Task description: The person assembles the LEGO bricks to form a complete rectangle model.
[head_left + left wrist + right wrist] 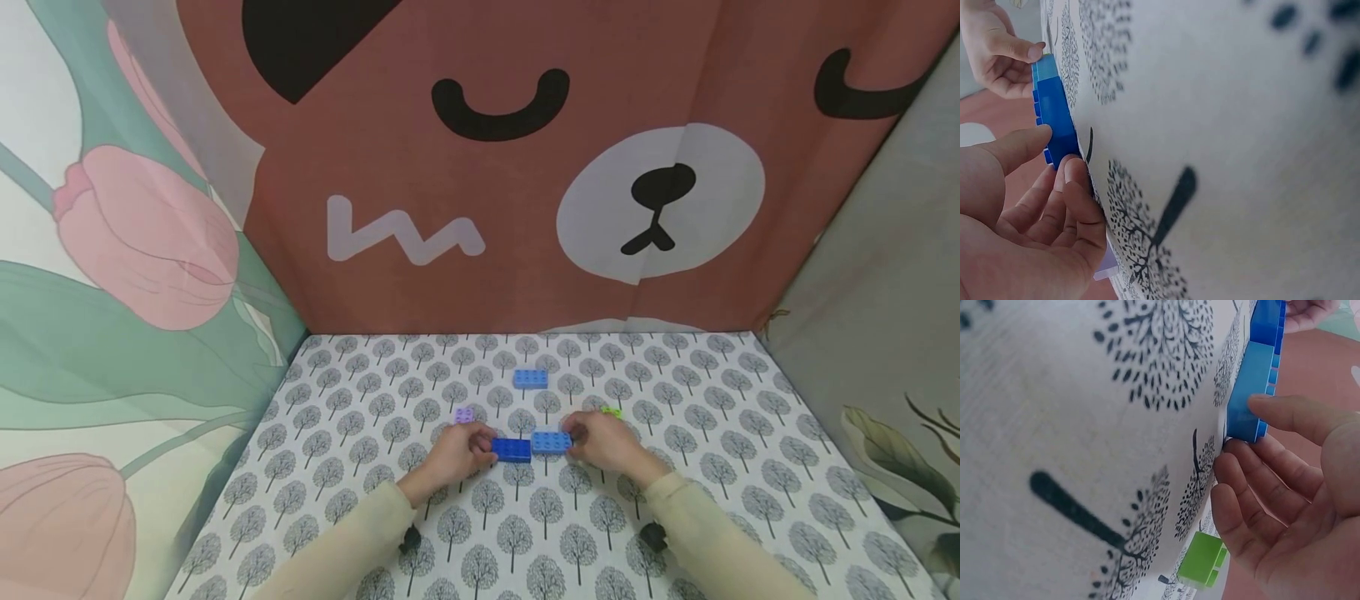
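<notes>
1. The dark-blue toy brick (512,451) is pinched at its outer end by the left hand (457,452).
2. The lighter blue brick (551,442) is likewise pinched by the right hand (606,442) (both lie end to end on tree-print cloth (546,504); contact is uncertain).
3. Pairing is judged nearly done; the far blue brick (531,380), lilac brick (464,414) and lime-green brick (1199,559) are left unheld.
</notes>
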`<state>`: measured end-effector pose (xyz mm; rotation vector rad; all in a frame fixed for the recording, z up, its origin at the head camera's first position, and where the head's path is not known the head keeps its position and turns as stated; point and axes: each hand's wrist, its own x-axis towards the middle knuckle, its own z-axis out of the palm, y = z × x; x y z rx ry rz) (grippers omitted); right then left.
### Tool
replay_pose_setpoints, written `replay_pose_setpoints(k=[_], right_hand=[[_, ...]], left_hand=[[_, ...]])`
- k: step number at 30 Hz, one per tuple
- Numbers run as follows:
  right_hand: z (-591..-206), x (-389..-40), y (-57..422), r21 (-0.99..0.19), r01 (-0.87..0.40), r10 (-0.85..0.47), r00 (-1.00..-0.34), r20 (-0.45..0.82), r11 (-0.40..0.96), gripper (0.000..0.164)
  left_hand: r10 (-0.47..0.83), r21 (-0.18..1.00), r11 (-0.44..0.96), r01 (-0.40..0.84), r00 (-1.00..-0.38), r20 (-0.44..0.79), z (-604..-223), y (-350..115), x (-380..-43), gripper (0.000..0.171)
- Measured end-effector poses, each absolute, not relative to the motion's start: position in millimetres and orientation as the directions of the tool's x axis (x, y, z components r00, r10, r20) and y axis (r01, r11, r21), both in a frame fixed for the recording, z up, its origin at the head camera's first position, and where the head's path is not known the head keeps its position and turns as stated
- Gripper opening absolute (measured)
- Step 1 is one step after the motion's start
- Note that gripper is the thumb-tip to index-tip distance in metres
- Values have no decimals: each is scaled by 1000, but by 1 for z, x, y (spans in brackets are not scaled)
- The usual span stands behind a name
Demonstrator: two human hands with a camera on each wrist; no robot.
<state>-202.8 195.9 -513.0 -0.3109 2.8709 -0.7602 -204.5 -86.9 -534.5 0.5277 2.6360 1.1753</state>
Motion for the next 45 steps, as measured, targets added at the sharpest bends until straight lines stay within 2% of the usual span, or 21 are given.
replay_pose_setpoints(k=[17,45], right_hand=[[-510,-197,190,-478,-202,-263,-963,-63,855,34],[-512,-197,191,-490,-190,-261,-962,-80,851,35]], left_hand=[[391,770,606,200,-918,-69,-532,-88,-206,32],[399,769,608,196,-913,-82,-535,-88,-208,36]])
